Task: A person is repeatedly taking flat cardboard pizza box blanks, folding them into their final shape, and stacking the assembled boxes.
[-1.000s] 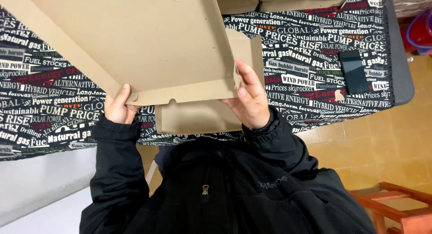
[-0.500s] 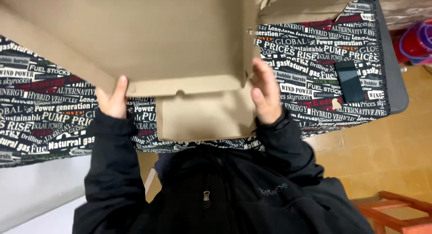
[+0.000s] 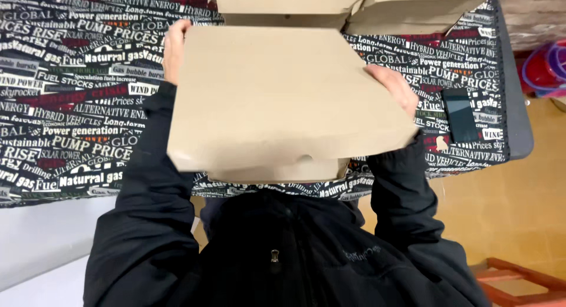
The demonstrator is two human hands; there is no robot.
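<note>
While the black jacket [image 3: 277, 254] fills the near edge of the view, both sleeves reach up and away from it toward the table. Between the hands sits a flat cardboard box [image 3: 283, 100], plain brown, its lid closed over a front flap that shows as a strip along the near side. It is held level just above the near part of the table, close to the person's chest.

The left hand [image 3: 174, 50] grips the far left corner of the box, fingers curled over the edge and thumb side up; only the back of the hand and the knuckles show. The right hand [image 3: 396, 87] clasps the right edge, fingers wrapped down around it, so the fingertips are hidden under the cardboard. Both hands are closed on the box.

Under it lies a tablecloth [image 3: 71, 106], black with white and red lettering all over, draped over the table's near rim. To the right of the box, well apart from the right hand, a dark phone [image 3: 460, 114] lies flat on the cloth, and a small tan tag [image 3: 441, 143] sits just beside it.

Farther off, at the far edge of the table, more brown boxes [image 3: 354, 6] stand with flaps open, just beyond the held one. Off to the right, past the table, something red and purple [image 3: 545, 68] rests over the tan floor [image 3: 519, 207], and a red wooden frame [image 3: 519, 280] shows at the lower right corner.
</note>
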